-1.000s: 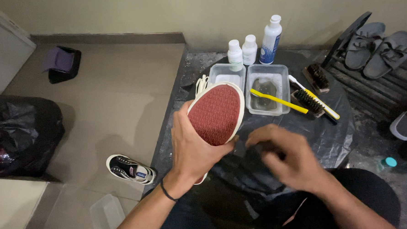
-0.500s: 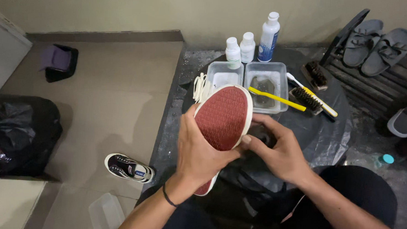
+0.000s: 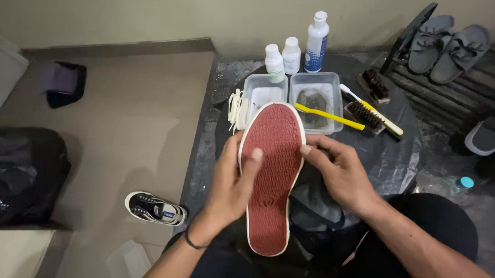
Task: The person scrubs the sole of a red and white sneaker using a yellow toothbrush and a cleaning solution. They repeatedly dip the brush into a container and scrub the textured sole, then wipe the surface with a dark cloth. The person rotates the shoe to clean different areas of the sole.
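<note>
place: likely home shoe-cleaning corner | signs: brushes (image 3: 369,114), bottles (image 3: 291,55), sandals (image 3: 449,47), bare floor (image 3: 130,122)

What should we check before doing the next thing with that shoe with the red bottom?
1. Shoe held by both hands, red sole up: ok.
2. Left hand thumb on sole, right hand fingertips at its edge: ok.
3. Yellow brush within reach, lying across the clear tub: ok.
4. Bottles upright, caps on: ok.
5. Sole clean enough: cannot tell.
6. Other shoe lies on the floor, out of the way: ok.
</note>
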